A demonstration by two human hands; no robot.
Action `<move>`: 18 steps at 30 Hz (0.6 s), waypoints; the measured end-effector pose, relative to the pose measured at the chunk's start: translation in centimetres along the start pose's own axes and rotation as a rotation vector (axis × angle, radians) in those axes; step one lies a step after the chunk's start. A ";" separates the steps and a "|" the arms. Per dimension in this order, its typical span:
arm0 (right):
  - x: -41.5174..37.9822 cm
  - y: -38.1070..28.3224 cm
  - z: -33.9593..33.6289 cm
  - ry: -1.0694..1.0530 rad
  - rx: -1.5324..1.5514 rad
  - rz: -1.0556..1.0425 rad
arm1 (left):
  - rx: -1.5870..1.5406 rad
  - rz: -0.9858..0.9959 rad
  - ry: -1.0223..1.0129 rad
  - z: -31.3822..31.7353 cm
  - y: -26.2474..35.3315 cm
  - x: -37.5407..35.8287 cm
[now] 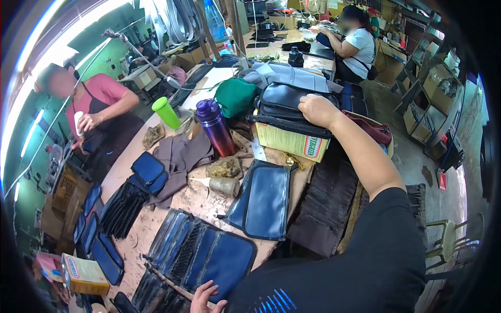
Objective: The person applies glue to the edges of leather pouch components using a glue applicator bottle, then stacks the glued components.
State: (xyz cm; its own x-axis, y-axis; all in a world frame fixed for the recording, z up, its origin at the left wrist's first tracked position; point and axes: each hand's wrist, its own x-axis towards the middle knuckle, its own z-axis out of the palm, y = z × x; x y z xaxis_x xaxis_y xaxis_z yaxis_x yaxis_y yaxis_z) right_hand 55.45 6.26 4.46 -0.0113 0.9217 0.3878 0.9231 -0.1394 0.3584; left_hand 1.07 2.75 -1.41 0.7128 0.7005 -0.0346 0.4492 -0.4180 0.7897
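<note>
My right hand (318,110) reaches forward with its fingers closed on the edge of a dark panel (287,95) in black edging. That panel tops a stack on a yellow box (284,140). My left hand (207,300) is low in the view, close to my body, fingers apart and holding nothing. Its fingertips are at the lower edge of a blue panel (229,261), which lies at the end of a row of overlapping dark panels (177,232). Nearer the middle of the table, a blue panel with black binding (267,201) lies on another one.
A purple bottle (215,130), a green cup (166,113) and a small can (225,187) stand or lie on the table among brown cloth (182,156). More blue panels (107,255) lie left. Two people work across the room. A chair (443,242) stands at right.
</note>
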 end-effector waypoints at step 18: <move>-4.6 3.6 -4.0 0.682 0.588 0.729 | 0.020 0.128 -0.220 -1.1 0.0 2.5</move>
State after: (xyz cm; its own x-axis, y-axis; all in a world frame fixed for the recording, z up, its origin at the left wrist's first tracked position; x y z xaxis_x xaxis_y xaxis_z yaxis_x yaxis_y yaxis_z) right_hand 57.24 0.03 7.38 0.5575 0.2799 0.7815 0.8301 -0.2023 -0.5197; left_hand 2.23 5.13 -0.76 0.8635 0.4996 -0.0694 0.3569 -0.5080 0.7839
